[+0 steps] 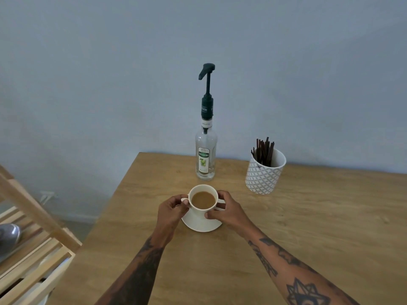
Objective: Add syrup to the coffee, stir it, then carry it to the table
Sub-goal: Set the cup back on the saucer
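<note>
A white cup (203,191) of light brown coffee stands on a white saucer (199,225) on the wooden table (308,227). My left hand (170,211) grips the cup's left side, at its handle. My right hand (228,211) holds the cup's right side, thumb low near the saucer. Just behind the cup stands a clear syrup bottle (205,155) with a tall dark green pump (207,72), its spout pointing left and down. It looks nearly empty.
A white patterned pot (263,177) holding several dark stir sticks (264,151) stands to the right of the bottle. A blue-grey wall rises behind the table. A wooden slatted rack (33,249) with a grey shoe (8,236) sits at the left.
</note>
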